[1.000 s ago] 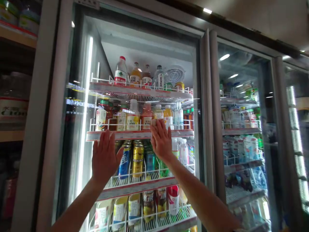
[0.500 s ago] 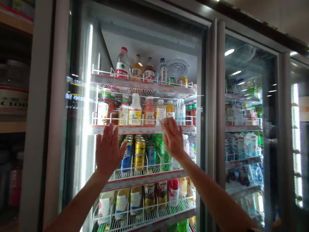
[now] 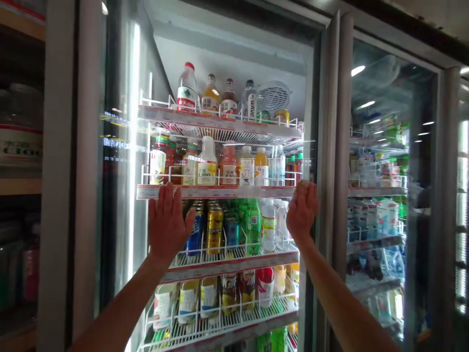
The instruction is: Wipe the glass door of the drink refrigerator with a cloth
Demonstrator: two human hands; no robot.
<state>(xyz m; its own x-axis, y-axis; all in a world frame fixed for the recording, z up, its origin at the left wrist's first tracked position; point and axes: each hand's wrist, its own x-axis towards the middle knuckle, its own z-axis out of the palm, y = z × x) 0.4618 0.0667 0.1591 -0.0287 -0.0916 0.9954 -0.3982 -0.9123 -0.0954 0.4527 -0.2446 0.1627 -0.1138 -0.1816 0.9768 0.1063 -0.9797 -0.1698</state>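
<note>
The glass door (image 3: 234, 49) of a tall drinks fridge stands in front of me. My left hand (image 3: 168, 222) is raised at the door's left part, palm forward, fingers stretched out and apart from any drink; it appears flat on the glass. Near the door's right edge is my right hand (image 3: 303, 208), its fingers pressed together and bent. What lies under those fingers, if anything, is hidden. Behind the glass are a gold can (image 3: 214, 230), green bottles (image 3: 252, 227) and a clear bottle with a yellow-green label (image 3: 268, 225).
Upper shelves hold a red-capped water bottle (image 3: 187, 88), a white-capped bottle (image 3: 207, 161) and several other drinks. A metal door frame (image 3: 340, 146) separates this door from another fridge door (image 3: 392, 83) on the right. A dark shelf with bottles (image 3: 22, 127) stands at far left.
My right hand has moved right across the glass, from the middle bottles to near the door's right edge. My left hand has stayed almost in place. The view has shifted slightly.
</note>
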